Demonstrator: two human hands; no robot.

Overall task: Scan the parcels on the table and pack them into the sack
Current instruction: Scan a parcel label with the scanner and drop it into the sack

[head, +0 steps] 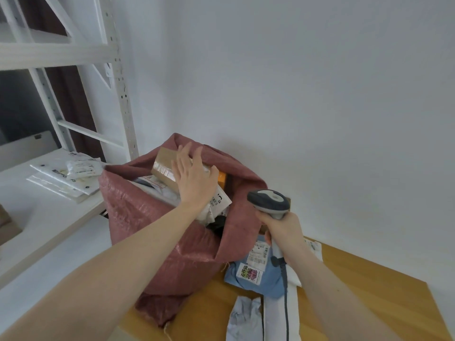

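A dark red woven sack (157, 232) stands open beside the wooden table (369, 299), filled with several parcels. My left hand (194, 178) lies flat, fingers spread, on a brown cardboard box (163, 166) at the top of the sack's mouth. An orange parcel (221, 179) and white bags (219, 200) show beneath it. My right hand (283, 230) grips a grey barcode scanner (268, 201), whose cable (285, 299) hangs down. On the table lie a blue parcel (256, 276) with white labels, a grey bag (243, 318) and a long white bag (275, 313).
A white metal shelving unit (118, 77) stands at the left. Its lower shelf (37, 217) carries several flat white mailers (66, 178). A white wall fills the background behind the sack.
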